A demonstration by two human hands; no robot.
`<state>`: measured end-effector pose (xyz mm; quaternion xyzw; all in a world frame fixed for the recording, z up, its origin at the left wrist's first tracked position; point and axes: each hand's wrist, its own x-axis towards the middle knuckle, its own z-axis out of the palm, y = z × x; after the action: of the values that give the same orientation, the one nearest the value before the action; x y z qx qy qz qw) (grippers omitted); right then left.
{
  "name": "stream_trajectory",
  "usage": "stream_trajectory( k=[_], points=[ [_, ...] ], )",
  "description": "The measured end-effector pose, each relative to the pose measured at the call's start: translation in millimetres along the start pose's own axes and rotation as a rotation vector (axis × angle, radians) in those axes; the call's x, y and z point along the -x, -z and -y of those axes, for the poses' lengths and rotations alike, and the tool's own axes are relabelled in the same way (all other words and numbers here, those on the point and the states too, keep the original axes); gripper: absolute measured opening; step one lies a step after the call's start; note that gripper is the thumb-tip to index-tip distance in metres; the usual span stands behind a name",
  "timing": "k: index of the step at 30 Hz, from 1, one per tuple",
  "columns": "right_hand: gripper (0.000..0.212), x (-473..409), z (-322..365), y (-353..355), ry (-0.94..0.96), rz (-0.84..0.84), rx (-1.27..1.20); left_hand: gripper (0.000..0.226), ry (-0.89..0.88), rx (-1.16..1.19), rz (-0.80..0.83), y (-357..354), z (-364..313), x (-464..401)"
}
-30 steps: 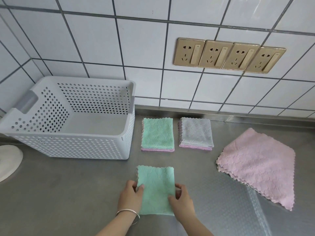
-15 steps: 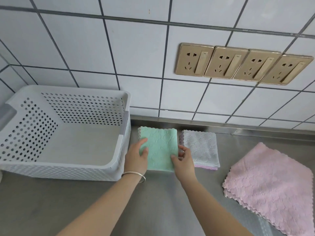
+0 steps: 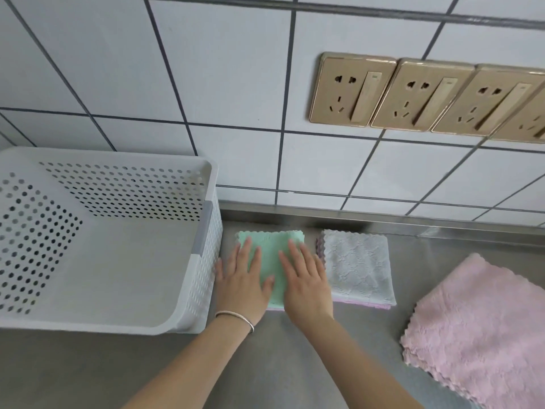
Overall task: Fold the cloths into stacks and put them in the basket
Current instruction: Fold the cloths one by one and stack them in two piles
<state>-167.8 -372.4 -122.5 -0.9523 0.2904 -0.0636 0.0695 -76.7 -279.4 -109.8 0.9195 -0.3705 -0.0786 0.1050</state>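
At the left, the white perforated basket (image 3: pixel 112 261) stands on the steel counter (image 3: pixel 265 364), with nothing visible inside it. Just beside its right wall lies the green folded stack (image 3: pixel 272 252). The left hand (image 3: pixel 240 280) lies flat on this stack with straight fingers, and the right hand (image 3: pixel 305 278) presses flat next to it. Further right is the grey folded stack (image 3: pixel 358 267), then the unfolded pink cloths (image 3: pixel 483 329).

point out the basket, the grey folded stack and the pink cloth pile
basket (image 3: pixel 211 172): head view, back right corner of the rim
grey folded stack (image 3: pixel 358 268): head view, middle of top cloth
pink cloth pile (image 3: pixel 483 329): head view, middle of top cloth
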Motion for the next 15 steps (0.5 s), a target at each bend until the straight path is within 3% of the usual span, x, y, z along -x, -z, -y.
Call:
stream_trajectory(
  k=[3, 6, 10, 12, 15],
  points=[
    [0.064, -3.6, -0.8, -3.0, -0.026, 0.204, 0.017, 0.072, -0.044, -0.138, 0.162, -10.5, 2.5, -3.8],
    [0.076, -4.2, -8.3, -11.3, 0.001, 0.347, 0.022, 0.094, -0.014, -0.126, 0.237, -20.4, 13.6, -4.6],
    [0.063, -13.7, -9.1, -0.9, 0.019, 0.419, 0.061, 0.083, 0.016, -0.119, 0.328, -17.5, 13.9, -9.7],
    [0.064, -14.6, -5.7, 4.9, 0.037, 0.374, 0.008, 0.072, 0.045, -0.153, 0.349, -7.1, 13.4, -11.5],
    [0.056, 10.6, -15.9, 17.0, -0.042, 0.023, -0.152, 0.065, 0.025, -0.144, 0.204, 3.9, 4.0, -6.7]
  ],
)
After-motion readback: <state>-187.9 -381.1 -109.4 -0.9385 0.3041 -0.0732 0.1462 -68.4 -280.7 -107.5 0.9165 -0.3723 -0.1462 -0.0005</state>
